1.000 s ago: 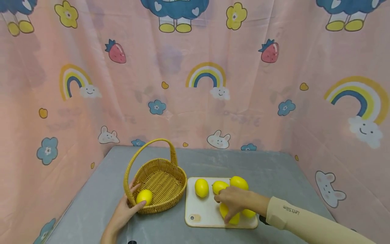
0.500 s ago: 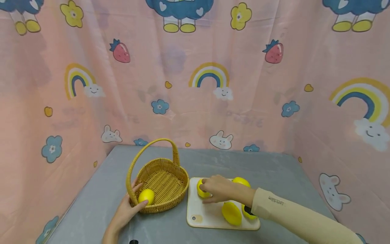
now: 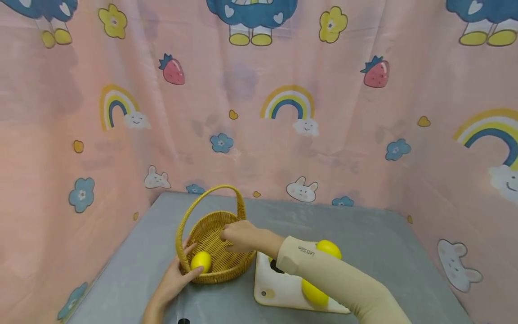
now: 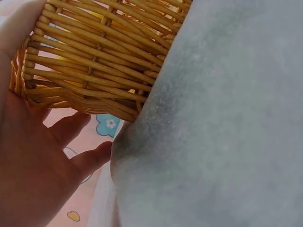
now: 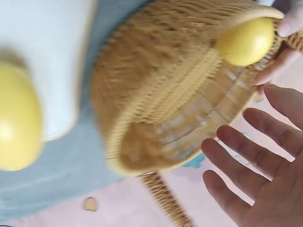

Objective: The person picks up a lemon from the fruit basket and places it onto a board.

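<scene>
A round wicker basket (image 3: 220, 275) with a tall handle stands on the grey table. One lemon (image 3: 201, 262) lies inside it, at its near left side. My left hand (image 3: 175, 276) holds the basket's left rim by the handle's base, its thumb close to that lemon. Over the basket's right part is my right hand (image 3: 244, 237); the right wrist view shows its fingers (image 5: 244, 158) spread, with nothing in them. To the right, a white cutting board (image 3: 283, 283) bears a lemon (image 3: 314, 291) near the front and another lemon (image 3: 328, 248) at the back; my sleeve hides part of the board.
Pink patterned curtains (image 3: 247, 166) close off the back and sides of the grey table (image 3: 364, 229). The basket's handle (image 3: 184, 220) arches high above its left side. A small black object (image 3: 184, 321) shows at the bottom edge.
My right hand has moved left, from over the board's lemons, past the leftmost one, to above the basket. My left hand keeps its place on the rim. The head view has shifted slightly left.
</scene>
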Action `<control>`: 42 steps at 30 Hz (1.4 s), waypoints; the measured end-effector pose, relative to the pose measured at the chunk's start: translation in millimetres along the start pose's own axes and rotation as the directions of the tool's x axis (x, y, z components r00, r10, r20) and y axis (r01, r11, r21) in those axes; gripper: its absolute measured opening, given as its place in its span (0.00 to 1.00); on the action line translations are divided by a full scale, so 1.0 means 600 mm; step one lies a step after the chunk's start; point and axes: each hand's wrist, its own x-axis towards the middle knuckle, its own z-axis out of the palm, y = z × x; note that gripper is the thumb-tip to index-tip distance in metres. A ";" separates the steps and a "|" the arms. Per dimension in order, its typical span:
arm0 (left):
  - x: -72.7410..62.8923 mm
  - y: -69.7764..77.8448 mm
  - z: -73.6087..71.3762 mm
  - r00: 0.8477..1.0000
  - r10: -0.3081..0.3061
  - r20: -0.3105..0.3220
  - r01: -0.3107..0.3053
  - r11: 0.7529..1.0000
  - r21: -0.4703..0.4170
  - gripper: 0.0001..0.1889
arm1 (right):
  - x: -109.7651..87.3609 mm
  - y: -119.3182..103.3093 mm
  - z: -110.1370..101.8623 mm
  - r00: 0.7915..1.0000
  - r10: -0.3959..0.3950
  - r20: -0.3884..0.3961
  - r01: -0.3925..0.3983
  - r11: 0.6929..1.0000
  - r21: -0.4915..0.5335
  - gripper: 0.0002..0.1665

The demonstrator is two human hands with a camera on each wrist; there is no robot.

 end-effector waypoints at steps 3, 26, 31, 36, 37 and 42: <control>0.001 -0.001 0.003 1.000 -0.011 0.012 0.011 1.000 -0.010 0.37 | 0.020 -0.016 -0.005 1.000 -0.007 0.015 0.007 1.000 -0.014 0.18; 0.000 -0.001 -0.004 1.000 -0.028 -0.013 0.028 0.999 -0.041 0.47 | 0.105 -0.073 0.017 0.980 0.029 0.195 -0.088 0.950 0.300 0.27; 0.007 -0.006 -0.004 0.999 0.031 0.009 -0.030 0.999 -0.043 0.42 | 0.106 -0.079 0.031 0.983 -0.032 0.179 -0.025 0.952 0.306 0.26; 0.007 -0.009 -0.003 0.999 0.041 0.014 -0.040 0.999 -0.018 0.40 | 0.106 -0.083 0.037 0.983 -0.098 0.156 0.042 0.944 0.328 0.25; 0.007 -0.010 -0.003 0.999 0.037 0.012 -0.037 0.999 -0.016 0.40 | 0.106 -0.083 0.038 0.983 -0.107 0.151 0.052 0.943 0.328 0.25; 0.004 -0.011 -0.004 1.000 0.030 0.001 -0.030 0.999 -0.035 0.40 | 0.110 -0.083 0.042 0.982 -0.104 0.160 0.046 0.943 0.330 0.23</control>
